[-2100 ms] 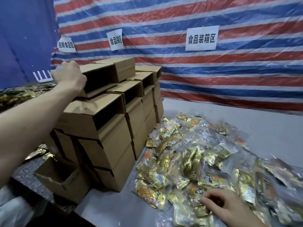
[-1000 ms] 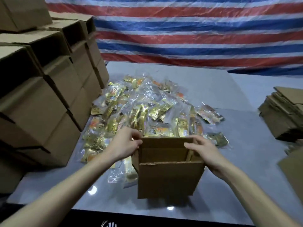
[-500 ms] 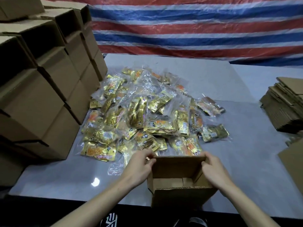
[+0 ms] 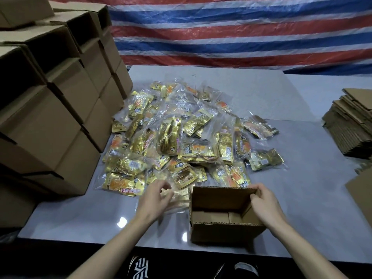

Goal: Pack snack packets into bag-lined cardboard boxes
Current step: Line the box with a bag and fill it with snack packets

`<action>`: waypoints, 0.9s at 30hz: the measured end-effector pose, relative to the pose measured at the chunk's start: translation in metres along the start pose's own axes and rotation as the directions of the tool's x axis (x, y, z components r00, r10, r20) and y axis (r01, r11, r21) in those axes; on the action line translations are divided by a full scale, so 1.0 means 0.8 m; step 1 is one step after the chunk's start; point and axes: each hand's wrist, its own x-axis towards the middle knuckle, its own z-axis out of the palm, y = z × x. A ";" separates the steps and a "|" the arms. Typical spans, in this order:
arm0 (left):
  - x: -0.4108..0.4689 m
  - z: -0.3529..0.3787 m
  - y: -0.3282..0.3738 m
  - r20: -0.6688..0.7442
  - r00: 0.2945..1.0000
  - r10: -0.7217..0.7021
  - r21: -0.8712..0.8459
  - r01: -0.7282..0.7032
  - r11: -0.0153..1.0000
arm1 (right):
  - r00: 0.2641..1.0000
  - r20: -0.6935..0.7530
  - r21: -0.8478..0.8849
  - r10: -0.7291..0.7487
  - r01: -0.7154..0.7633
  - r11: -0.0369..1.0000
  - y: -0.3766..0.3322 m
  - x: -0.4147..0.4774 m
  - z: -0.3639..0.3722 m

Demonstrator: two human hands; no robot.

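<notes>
An open cardboard box (image 4: 223,232) stands at the near edge of the grey table (image 4: 302,198), its inside bare cardboard with no bag visible. My right hand (image 4: 263,202) holds the box's far right corner, fingers curled over the rim. My left hand (image 4: 155,200) hovers just left of the box with loosely spread fingers, over a clear plastic wrapper, holding nothing. A heap of gold snack packets in clear bags (image 4: 187,137) lies behind the box.
Stacked assembled cardboard boxes (image 4: 56,101) fill the left side. A pile of flattened cartons (image 4: 350,121) sits at the right edge, with another flat sheet (image 4: 362,190) nearer. A striped tarp (image 4: 221,31) hangs behind the table.
The box has been set down at the table's near edge. My left hand has come off its left rim and moved left toward the packets. My right hand stays on the box.
</notes>
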 end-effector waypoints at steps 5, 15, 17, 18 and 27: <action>-0.024 0.031 -0.058 0.204 0.974 -0.095 0.405 0.005 0.914 | 0.999 0.010 0.020 0.030 -0.030 0.999 -0.002 0.001 0.004; -0.040 0.055 -0.043 -0.127 0.843 -0.522 -0.261 0.480 0.838 | 1.000 -0.012 0.044 0.018 -0.018 0.999 0.005 0.001 0.008; -0.035 0.050 -0.037 -0.123 0.746 -0.654 -0.439 0.550 0.710 | 1.000 -0.013 0.050 0.017 -0.016 0.999 0.006 0.002 0.009; -0.032 0.047 -0.036 -0.107 0.714 -0.692 -0.490 0.568 0.661 | 1.000 -0.012 0.054 0.018 -0.017 0.998 0.006 0.003 0.009; -0.003 0.004 -0.014 0.120 0.687 -0.716 -0.739 0.544 0.398 | 1.000 -0.006 0.060 0.008 -0.008 0.998 0.005 0.000 0.008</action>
